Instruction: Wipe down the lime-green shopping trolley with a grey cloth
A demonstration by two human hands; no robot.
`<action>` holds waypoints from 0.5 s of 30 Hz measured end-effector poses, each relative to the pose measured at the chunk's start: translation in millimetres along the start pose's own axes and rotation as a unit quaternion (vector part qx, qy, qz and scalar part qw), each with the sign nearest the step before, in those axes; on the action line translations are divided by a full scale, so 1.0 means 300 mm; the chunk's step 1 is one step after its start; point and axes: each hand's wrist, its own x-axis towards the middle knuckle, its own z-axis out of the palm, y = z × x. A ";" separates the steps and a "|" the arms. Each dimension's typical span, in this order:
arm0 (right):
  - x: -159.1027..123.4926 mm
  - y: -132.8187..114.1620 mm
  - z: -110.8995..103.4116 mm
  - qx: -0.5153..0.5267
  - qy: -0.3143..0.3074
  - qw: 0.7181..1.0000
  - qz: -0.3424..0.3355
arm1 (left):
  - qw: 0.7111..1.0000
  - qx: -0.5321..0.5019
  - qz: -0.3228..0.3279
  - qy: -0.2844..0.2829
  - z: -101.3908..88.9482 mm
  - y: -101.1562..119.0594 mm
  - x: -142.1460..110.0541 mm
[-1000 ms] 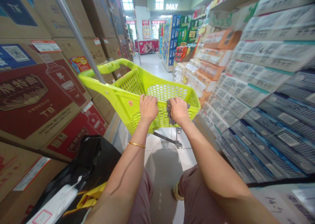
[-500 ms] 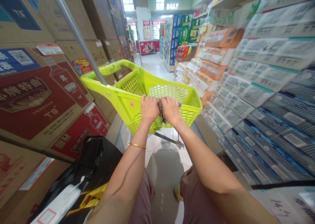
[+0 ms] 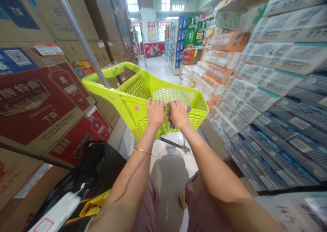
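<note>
A lime-green shopping cart [image 3: 127,106] stands sideways in front of me, its handle end to the left. My left hand [image 3: 156,112] is closed over the near rim of its basket. Just right of it, my right hand [image 3: 179,113] is closed on a dark grey, crumpled cloth [image 3: 170,118], pressed against the same rim. The cloth hangs down between the hands and a bit of it shows past the right fingers. Through the basket's perforated walls I see no goods. A metal pole [image 3: 81,38] rises by the cart's handle.
Stacked cardboard cartons [image 3: 38,92] line the left side, with a black bag [image 3: 94,170] in front of them. Wrapped paper packs [image 3: 270,68] are piled high on the right, above blue checked packs [image 3: 283,140]. An aisle floor [image 3: 159,67] runs ahead past shelves.
My right hand has shifted slightly right along the rim with the cloth, widening the gap from my left hand. More of the cloth shows. The left hand stays on the rim.
</note>
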 end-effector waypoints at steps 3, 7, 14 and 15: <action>0.011 -0.045 0.013 0.012 0.020 1.000 0.004 | 1.000 0.002 -0.002 -0.003 0.001 -0.004 0.001; 0.015 -0.044 0.014 0.009 0.012 1.000 -0.018 | 1.000 0.001 0.008 -0.013 -0.009 -0.019 -0.001; -0.002 0.070 -0.018 -0.009 -0.022 0.999 -0.048 | 1.000 -0.003 0.024 -0.017 -0.024 -0.041 -0.006; -0.008 0.089 -0.024 -0.009 -0.025 0.999 -0.047 | 1.000 -0.002 0.024 -0.014 -0.023 -0.041 -0.006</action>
